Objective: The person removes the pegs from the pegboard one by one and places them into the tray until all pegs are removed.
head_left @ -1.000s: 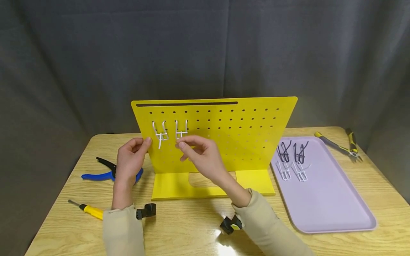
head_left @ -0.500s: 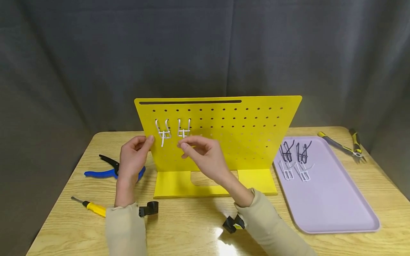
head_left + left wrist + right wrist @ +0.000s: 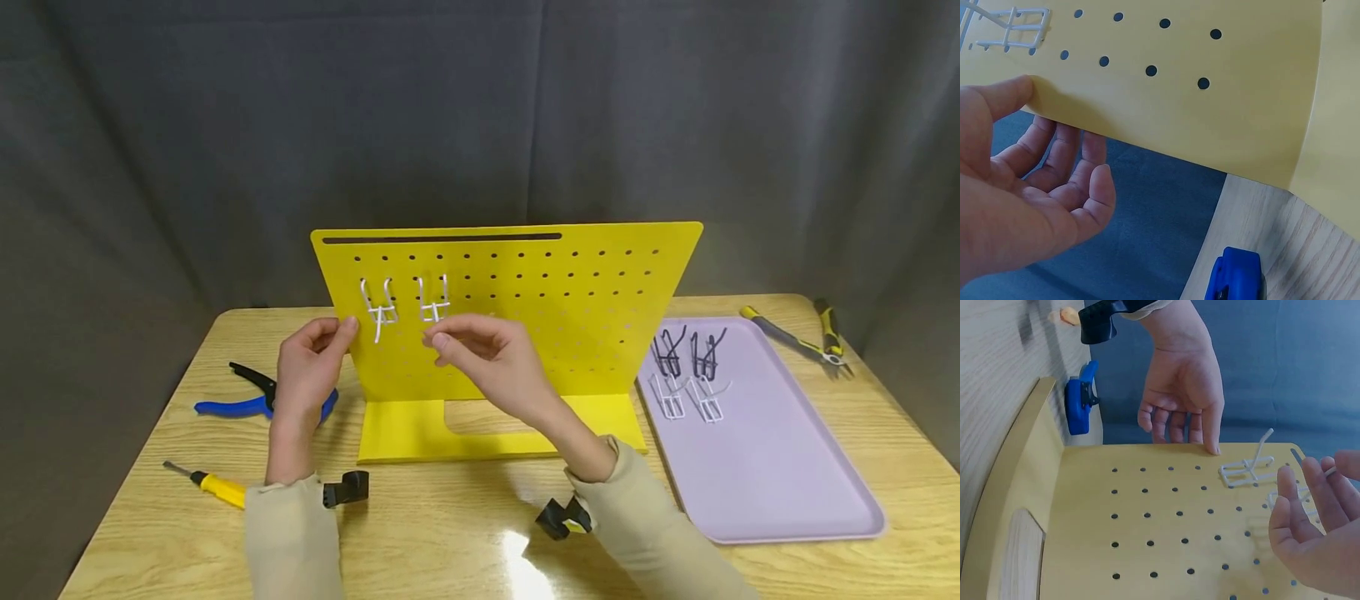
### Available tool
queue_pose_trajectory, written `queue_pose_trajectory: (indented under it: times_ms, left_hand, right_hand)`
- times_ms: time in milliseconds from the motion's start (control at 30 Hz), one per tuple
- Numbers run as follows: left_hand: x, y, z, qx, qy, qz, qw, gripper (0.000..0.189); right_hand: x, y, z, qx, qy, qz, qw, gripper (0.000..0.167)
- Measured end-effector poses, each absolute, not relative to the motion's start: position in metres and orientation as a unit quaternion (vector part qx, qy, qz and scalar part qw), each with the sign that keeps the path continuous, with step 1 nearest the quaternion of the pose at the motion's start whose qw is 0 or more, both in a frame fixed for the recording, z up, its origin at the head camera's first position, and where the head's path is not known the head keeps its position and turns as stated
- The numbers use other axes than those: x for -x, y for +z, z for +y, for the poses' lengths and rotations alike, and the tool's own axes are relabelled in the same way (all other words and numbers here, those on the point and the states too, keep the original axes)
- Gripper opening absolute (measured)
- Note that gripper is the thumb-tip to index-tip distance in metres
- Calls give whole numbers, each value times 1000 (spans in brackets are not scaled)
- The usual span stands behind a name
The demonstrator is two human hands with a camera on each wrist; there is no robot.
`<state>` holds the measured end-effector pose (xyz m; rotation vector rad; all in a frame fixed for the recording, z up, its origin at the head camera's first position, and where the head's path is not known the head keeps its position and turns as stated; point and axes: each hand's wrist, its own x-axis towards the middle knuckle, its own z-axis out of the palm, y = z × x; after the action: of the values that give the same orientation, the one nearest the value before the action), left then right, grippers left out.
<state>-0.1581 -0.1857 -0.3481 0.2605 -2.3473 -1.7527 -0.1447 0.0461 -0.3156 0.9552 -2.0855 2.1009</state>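
A yellow pegboard (image 3: 577, 350) stands on its folded foot. My left hand (image 3: 309, 362) grips its left edge, thumb on the front face and fingers behind, as the left wrist view shows. One white wire hook (image 3: 381, 312) hangs in the upper left holes, its prong sticking forward. Just right of it, a second white wire hook (image 3: 433, 310) is against the board. My right hand (image 3: 498, 362) pinches this hook's prong (image 3: 1330, 470) between thumb and finger. Whether its upper ends sit in the holes, I cannot tell.
On the right, a lilac tray (image 3: 780, 467) carries black hooks (image 3: 703, 357) and white hooks (image 3: 707, 402). Beyond it lie diagonal cutters (image 3: 787, 335) and yellow-black pliers (image 3: 829, 329). Blue-handled pliers (image 3: 232, 408) and a yellow screwdriver (image 3: 221, 490) lie left.
The right hand and the second hook have shifted slightly right along the board. My left hand keeps its grip on the edge. The head view has moved a little.
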Motion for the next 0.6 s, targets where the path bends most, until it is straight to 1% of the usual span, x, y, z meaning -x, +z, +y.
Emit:
queue_pose_trajectory:
  times_ms: [300, 600]
  left_hand:
    - [158, -349, -185, -80, -593, -796, 91, 47]
    - [159, -348, -185, -79, -594, -795, 97, 48]
  right_hand:
    - [139, -319, 71, -303, 673, -675, 11, 17]
    - [132, -326, 99, -284, 655, -700, 16, 19]
